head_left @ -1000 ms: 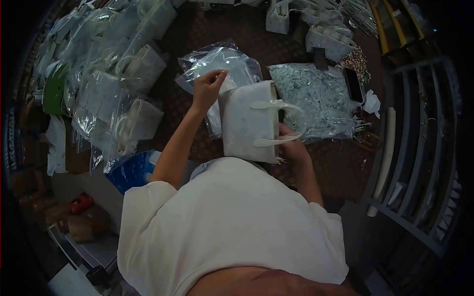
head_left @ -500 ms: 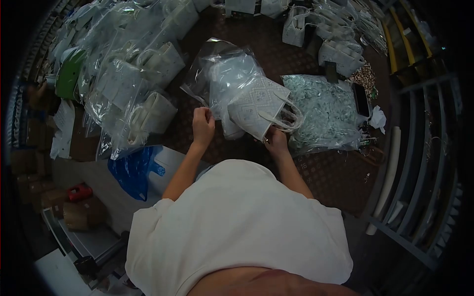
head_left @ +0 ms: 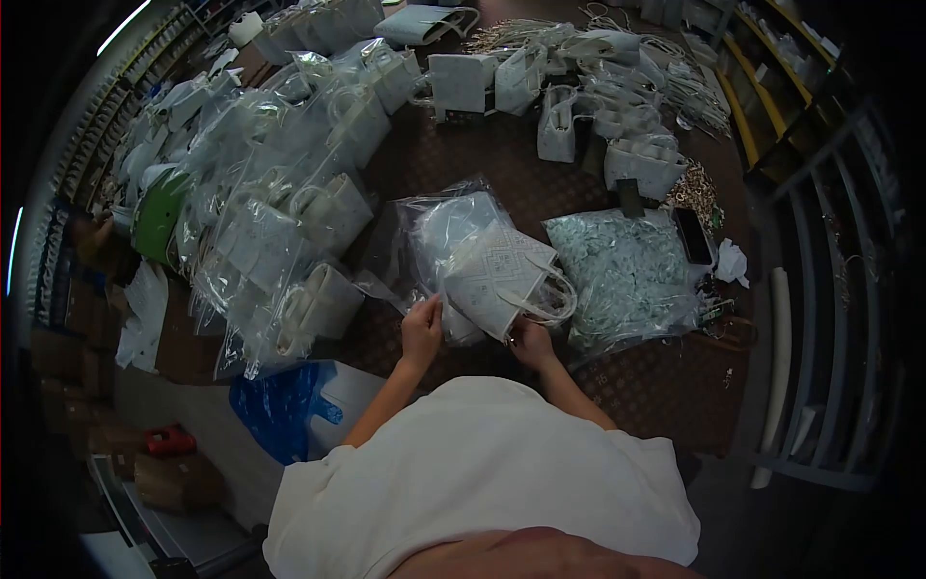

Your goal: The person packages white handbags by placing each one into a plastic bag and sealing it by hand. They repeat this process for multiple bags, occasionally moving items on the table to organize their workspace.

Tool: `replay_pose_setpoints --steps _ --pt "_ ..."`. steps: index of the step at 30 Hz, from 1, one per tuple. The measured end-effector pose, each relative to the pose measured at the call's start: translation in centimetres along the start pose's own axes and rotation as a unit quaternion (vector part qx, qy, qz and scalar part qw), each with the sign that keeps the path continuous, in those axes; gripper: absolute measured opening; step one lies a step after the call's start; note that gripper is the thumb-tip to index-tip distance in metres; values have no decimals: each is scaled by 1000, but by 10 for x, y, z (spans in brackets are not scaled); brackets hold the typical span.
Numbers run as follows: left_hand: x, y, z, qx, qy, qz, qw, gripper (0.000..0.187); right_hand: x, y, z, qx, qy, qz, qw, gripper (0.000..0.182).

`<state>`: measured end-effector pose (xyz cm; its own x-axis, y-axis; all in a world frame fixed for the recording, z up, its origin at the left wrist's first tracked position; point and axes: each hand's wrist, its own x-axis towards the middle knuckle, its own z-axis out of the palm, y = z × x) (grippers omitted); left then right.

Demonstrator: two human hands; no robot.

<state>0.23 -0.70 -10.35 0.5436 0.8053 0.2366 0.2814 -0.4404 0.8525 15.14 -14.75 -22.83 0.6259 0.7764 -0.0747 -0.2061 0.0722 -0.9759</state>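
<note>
A small white patterned handbag (head_left: 497,280) lies tilted on a stack of clear plastic bags (head_left: 458,224), its looped handles pointing right. My right hand (head_left: 531,344) is closed at the handbag's near corner, below the handles; the fingertips are partly hidden. My left hand (head_left: 422,330) has its fingers pinched together at the left edge of the stack, and what lies between them is too small to make out. Close by on the right rests a large clear bag of pale green crinkled filling (head_left: 622,275).
Many white handbags in plastic (head_left: 333,217) crowd the left of the brown table (head_left: 666,386). More handbags (head_left: 463,82) stand along the back. A phone (head_left: 693,236) and crumpled white paper (head_left: 732,262) lie at right, beside shelving (head_left: 830,318). A blue plastic bag (head_left: 275,410) hangs lower left.
My view has tilted up, so the scene sits lower and more of the table's back shows. Both hands stay at nearly the same places by the handbag and the plastic bags.
</note>
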Motion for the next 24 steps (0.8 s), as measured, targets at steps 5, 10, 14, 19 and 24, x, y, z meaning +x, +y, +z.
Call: replay_pose_setpoints --steps 5,10,14,19,24 --pt "9 16 -1 129 36 90 987 18 -24 -43 5 -427 -115 -83 893 30" --pt "47 37 5 236 -2 130 963 15 -19 -3 11 -284 -108 -164 939 13" --pt "65 39 20 247 4 246 937 11 -22 -86 43 294 13 263 919 8" --pt "56 36 27 176 -21 201 963 12 -11 34 -8 -2 -77 90 993 8" --pt "62 21 11 131 -4 114 985 16 -25 -68 -13 -425 -109 -252 862 29"
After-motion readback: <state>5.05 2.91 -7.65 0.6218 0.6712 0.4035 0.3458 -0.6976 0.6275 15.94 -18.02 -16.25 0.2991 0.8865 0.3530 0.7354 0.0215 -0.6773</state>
